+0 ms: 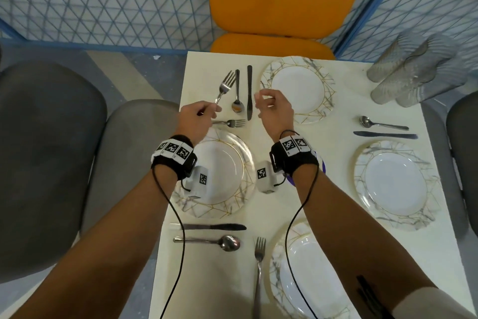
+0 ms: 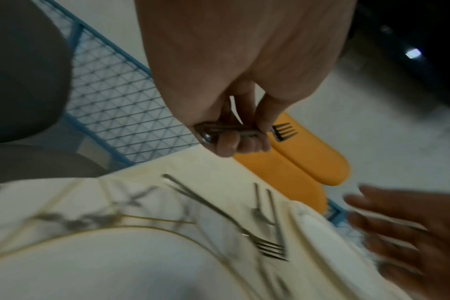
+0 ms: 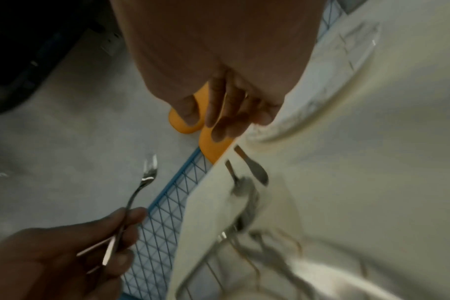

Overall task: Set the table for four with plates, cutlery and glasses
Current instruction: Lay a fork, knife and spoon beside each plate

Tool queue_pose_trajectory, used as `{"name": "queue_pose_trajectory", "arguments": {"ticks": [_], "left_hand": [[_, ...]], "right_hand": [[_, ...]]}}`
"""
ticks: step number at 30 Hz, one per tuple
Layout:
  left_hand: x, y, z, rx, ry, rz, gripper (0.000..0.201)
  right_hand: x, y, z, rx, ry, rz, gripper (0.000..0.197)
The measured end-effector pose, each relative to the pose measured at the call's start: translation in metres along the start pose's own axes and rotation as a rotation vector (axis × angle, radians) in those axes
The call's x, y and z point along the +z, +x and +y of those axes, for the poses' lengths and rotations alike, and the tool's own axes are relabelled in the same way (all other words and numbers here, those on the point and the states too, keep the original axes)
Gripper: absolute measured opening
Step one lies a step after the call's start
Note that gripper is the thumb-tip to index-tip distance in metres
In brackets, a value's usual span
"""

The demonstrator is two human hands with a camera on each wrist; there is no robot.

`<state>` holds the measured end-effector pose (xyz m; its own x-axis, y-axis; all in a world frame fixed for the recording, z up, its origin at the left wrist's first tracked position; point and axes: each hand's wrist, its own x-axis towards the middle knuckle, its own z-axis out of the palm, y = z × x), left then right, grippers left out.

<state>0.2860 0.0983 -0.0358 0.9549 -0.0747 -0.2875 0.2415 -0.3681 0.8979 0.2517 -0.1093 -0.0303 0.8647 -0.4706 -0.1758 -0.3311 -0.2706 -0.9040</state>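
Four plates [image 1: 297,89] already sit on the table [image 1: 297,137], one toward each edge, with knives and spoons laid beside them. The left hand [image 1: 196,118] pinches a fork [image 1: 225,85] by its handle above the far left corner, while the right hand [image 1: 275,106] hovers loosely curled and holds nothing. Judging by this, the fork needs placing, and the glasses [image 1: 411,73] clustered at the far right corner remain to be handed round.

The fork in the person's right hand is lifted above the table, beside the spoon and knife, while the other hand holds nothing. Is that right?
Not quite: the left hand holds the fork, its grip pinching the handle, as the head view shows. The right hand is the one holding nothing. The rest stands: the fork is lifted beside the spoon and knife.
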Motion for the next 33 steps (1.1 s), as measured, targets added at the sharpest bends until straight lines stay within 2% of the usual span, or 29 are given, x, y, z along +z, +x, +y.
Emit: {"name": "queue_pose_trajectory", "arguments": {"ticks": [3,6,8,14,19,21,25,29,33], "left_hand": [[0.029,-0.020,0.018,0.025,-0.071,-0.117,0.020],[0.058,-0.042,0.035,0.031,-0.156,-0.184,0.017],[0.076,-0.057,0.046,0.014,-0.203,-0.209,0.018],[0.127,-0.095,0.074,-0.016,-0.218,-0.246,0.021],[0.165,-0.121,0.087,-0.083,-0.229,-0.206,0.024],[0.179,-0.126,0.088,-0.149,-0.301,-0.174,0.025],[0.206,-0.129,0.100,-0.265,-0.503,-0.132,0.023],[0.231,-0.126,0.119,-0.231,-0.642,-0.039,0.033],[0.255,-0.112,0.145,-0.188,-0.708,0.127,0.030]], "right_hand": [[-0.030,-0.003,-0.017,-0.076,0.030,0.018,0.037],[-0.066,-0.009,-0.021,-0.140,0.062,0.077,0.022],[-0.089,-0.013,-0.018,-0.142,0.111,0.082,0.013],[-0.151,-0.023,-0.005,-0.107,0.242,0.149,0.010],[-0.200,-0.022,0.005,-0.127,0.260,0.169,0.009],[-0.220,-0.019,0.011,-0.151,0.240,0.169,0.008],[-0.256,-0.011,0.023,-0.215,0.174,0.134,0.022],[-0.288,-0.013,0.037,-0.163,0.188,0.150,0.023],[-0.306,-0.023,0.060,-0.056,0.241,-0.006,0.031]]}}
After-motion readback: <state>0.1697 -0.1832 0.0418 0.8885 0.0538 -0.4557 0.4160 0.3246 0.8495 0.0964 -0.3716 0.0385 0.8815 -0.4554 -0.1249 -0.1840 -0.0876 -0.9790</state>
